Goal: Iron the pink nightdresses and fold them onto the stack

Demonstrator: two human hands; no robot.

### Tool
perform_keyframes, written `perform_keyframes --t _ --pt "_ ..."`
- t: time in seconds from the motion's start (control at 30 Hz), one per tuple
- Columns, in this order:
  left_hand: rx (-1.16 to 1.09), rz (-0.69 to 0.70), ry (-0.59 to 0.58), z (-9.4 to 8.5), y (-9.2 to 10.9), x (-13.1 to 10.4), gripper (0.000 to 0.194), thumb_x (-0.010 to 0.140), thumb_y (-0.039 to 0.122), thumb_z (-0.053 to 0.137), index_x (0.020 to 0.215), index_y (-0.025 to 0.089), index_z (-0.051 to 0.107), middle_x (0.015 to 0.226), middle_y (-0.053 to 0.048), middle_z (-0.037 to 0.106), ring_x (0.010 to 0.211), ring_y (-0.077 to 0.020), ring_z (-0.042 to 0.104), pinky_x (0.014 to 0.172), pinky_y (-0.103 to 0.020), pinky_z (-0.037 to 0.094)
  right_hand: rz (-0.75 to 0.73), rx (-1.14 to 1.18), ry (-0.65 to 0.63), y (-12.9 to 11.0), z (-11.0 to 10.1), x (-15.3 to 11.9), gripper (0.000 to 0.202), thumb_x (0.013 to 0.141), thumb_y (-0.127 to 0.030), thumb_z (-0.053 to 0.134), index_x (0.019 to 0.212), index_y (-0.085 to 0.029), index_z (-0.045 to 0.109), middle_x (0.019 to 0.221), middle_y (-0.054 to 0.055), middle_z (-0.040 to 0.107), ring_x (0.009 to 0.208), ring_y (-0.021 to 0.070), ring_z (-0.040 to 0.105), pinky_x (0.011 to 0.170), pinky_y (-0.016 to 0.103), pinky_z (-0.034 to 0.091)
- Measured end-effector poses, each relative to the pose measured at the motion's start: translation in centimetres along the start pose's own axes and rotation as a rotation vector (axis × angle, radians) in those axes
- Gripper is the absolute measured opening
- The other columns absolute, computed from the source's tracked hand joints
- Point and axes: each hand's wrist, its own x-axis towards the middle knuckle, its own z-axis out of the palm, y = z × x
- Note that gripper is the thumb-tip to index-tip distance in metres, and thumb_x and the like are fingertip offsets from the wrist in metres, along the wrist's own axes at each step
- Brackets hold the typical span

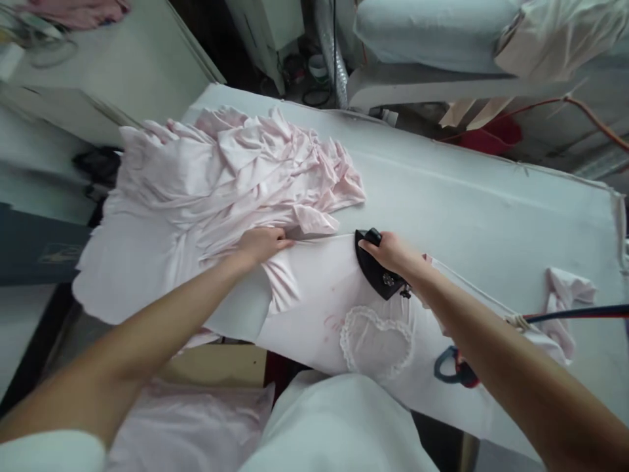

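Observation:
A pale pink garment [319,314] lies spread on the padded ironing table [466,196], with a lace-edged heart [377,341] on its front. My right hand [393,249] is wrapped round the handle of a black iron [376,272], whose plate rests on the garment near its far edge. To the left, my left hand [263,246] pinches the garment's far edge, beside a sleeve. Just beyond that hand, a heap of crumpled pale pink garments [236,170] covers the table's left part.
Scissors [455,367] with dark blue handles lie near my right forearm, which partly hides them. A blue and red cord [574,313] comes in from the right, near a crumpled pink cloth [563,308]. Folded pink fabric [191,426] sits below the table's front edge.

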Motion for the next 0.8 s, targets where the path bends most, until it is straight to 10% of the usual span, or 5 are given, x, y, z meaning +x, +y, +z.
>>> perform_keyframes --t 0.1,0.37,0.5,0.63,0.8 --pt "-0.117 0.097 0.288 1.9 3.9 -2.6 0.014 0.093 0.030 0.066 0.089 0.017 0.070 0.096 -0.006 0.073 0.095 -0.0221 0.063 0.089 -0.033 0.041 -0.029 0.073 -0.040 3.6 -1.0 -2.5 0.065 0.087 -0.079 0.042 0.081 -0.019 0.065 0.072 0.008 0.067 0.061 0.0210 0.060 0.056 0.031 0.038" --pt "-0.413 0.117 0.102 7.4 17.0 -7.1 0.013 0.095 0.030 0.060 0.096 0.025 0.073 0.096 0.001 0.076 0.090 -0.0166 0.070 0.073 -0.027 0.046 0.139 -0.154 0.244 18.6 -2.8 -6.9 0.072 0.092 -0.071 0.028 0.103 -0.013 0.069 0.086 0.018 0.071 0.081 0.0351 0.069 0.069 0.044 0.052" --pt "-0.237 0.184 0.023 7.3 21.5 -5.0 0.029 0.091 0.018 0.061 0.117 0.022 0.070 0.118 -0.009 0.072 0.101 -0.0240 0.070 0.077 -0.031 0.050 -0.530 -0.339 0.546 17.6 -2.3 -5.1 0.052 0.100 -0.038 0.037 0.140 -0.011 0.055 0.142 0.022 0.057 0.129 0.0335 0.056 0.104 0.049 0.047" --pt "-0.064 0.185 -0.193 6.3 23.6 -3.6 0.021 0.085 0.011 0.062 0.102 0.010 0.073 0.087 -0.015 0.075 0.081 -0.0292 0.073 0.068 -0.035 0.051 -1.186 -0.406 0.058 14.3 -0.7 -0.7 0.050 0.094 -0.009 0.036 0.133 -0.022 0.064 0.136 0.009 0.066 0.124 0.0203 0.062 0.100 0.037 0.054" --pt "-0.042 0.288 0.050 5.7 23.3 -5.5 0.016 0.088 0.021 0.061 0.099 0.011 0.069 0.075 -0.011 0.071 0.071 -0.0262 0.071 0.058 -0.033 0.049 -1.574 -0.407 -0.171 10.8 2.4 4.9 0.039 0.094 -0.010 0.047 0.123 -0.021 0.070 0.125 0.009 0.071 0.126 0.0212 0.060 0.113 0.044 0.045"
